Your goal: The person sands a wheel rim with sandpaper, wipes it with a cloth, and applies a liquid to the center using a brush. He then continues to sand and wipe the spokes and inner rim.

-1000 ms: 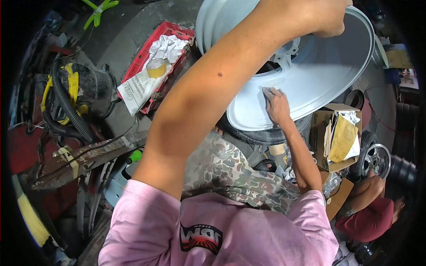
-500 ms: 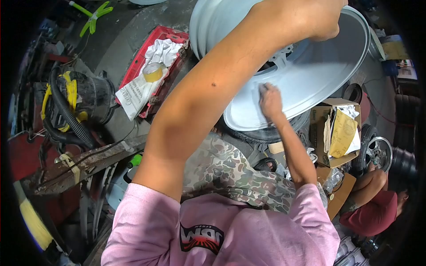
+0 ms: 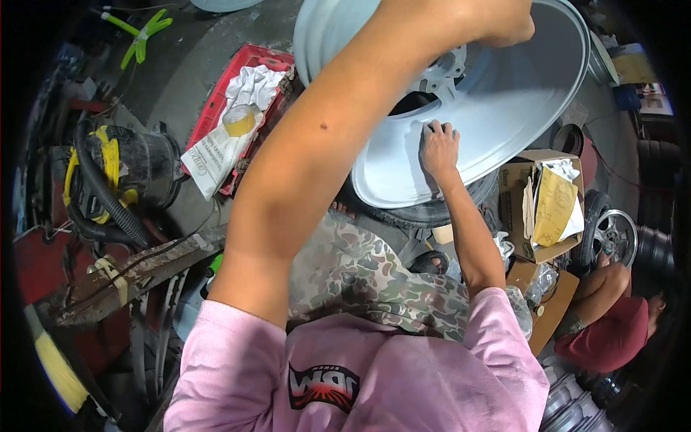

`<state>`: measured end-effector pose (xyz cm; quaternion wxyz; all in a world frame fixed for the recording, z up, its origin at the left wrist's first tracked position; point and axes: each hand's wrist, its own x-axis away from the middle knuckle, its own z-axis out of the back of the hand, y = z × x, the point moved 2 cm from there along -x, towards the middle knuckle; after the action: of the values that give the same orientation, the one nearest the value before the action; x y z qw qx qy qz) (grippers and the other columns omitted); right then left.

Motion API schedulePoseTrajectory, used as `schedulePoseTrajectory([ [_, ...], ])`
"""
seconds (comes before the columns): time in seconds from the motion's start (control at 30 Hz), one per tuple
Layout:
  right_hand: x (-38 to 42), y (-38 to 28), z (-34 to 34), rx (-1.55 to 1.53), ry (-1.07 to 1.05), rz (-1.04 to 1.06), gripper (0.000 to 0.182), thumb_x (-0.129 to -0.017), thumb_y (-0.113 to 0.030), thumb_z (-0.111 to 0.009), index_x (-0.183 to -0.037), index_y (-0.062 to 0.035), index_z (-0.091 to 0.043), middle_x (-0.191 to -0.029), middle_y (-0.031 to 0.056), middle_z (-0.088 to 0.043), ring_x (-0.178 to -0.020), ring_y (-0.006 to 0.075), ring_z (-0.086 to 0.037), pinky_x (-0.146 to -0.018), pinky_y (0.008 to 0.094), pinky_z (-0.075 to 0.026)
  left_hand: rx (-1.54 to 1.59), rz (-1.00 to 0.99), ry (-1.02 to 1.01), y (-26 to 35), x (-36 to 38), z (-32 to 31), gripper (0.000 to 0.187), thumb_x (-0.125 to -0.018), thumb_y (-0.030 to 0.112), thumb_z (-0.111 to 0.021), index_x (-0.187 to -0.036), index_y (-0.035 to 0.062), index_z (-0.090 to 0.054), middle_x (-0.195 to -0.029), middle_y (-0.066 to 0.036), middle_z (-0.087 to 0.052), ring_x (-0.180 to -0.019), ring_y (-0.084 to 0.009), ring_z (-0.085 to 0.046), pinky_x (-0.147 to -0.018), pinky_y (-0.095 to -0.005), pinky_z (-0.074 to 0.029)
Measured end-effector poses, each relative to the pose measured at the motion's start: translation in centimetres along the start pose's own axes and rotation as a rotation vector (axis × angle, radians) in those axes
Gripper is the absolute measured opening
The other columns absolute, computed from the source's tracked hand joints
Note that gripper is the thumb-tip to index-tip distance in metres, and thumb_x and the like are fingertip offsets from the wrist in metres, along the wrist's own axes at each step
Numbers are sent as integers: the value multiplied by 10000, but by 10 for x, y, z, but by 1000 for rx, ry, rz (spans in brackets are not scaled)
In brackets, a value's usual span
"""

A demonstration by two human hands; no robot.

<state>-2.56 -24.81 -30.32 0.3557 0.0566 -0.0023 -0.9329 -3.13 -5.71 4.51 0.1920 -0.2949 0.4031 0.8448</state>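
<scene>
A large pale grey wheel rim [image 3: 497, 122] lies tilted in front of me on a black tyre [image 3: 425, 214]. My left arm crosses over it, and my left hand [image 3: 504, 23] is curled at the rim's far edge, its fingertips hidden. Inside the wide barrel, my right hand [image 3: 440, 150] presses on the pale surface with bent fingers. A small dark grey piece shows by its fingertips; what it is I cannot make out.
On the left are a red crate [image 3: 216, 104] with rags and yellow tape [image 3: 240, 120], and a black-and-yellow vacuum [image 3: 147, 165]. At right stand a cardboard box [image 3: 515, 209] and a crouching person [image 3: 604, 331] beside a silver wheel [image 3: 620, 234].
My right hand, blurred before, is sharper and slightly higher in the view, still on the barrel. My left hand and the wheel appear shifted a little left and up.
</scene>
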Motion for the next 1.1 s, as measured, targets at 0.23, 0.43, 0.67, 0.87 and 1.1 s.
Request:
schedulePoseTrajectory([
  [0.23,9,-1,3,-38,5,-23,381,-902,-109,-538,-1252,-63,-683,-1275,94,-612,-1199,355,-529,-1037,555,-396,-415,717,-256,73,-30,4,241,-826,-52,-495,-1021,-70,-635,-1015,-348,-677,-1024,-498,-664,-863,-503,-539],
  [0.43,18,-7,3,-10,10,4,432,-875,-90,-550,-1291,-83,-669,-1246,96,-608,-1189,352,-533,-1002,565,-406,-42,85,-48,0,-2,1,240,-835,-50,-488,-1027,-72,-630,-1037,-353,-672,-1028,-492,-666,-871,-501,-538],
  [0.67,9,-3,-12,-161,-103,-19,345,-915,-109,-527,-1216,-31,-675,-1240,144,-608,-1174,340,-547,-1067,469,-409,-101,-75,76,-2,-3,-6,239,-817,-48,-498,-1013,-89,-628,-978,-356,-669,-1004,-512,-659,-843,-507,-539],
  [0.87,6,22,-3,-226,-41,109,399,-885,-51,-521,-1255,-6,-662,-1229,191,-649,-1151,387,-615,-1032,458,-465,5,8,-8,-2,-2,-7,277,-815,-40,-490,-1042,-70,-645,-986,-350,-673,-989,-506,-664,-852,-508,-536],
  [1.1,6,36,0,-206,17,135,457,-855,-41,-556,-1300,-23,-659,-1221,157,-654,-1149,358,-619,-1029,460,-471,-23,-49,-49,4,-1,-8,402,-831,10,-516,-1215,-27,-628,-1085,-327,-678,-1052,-485,-648,-924,-502,-515],
])
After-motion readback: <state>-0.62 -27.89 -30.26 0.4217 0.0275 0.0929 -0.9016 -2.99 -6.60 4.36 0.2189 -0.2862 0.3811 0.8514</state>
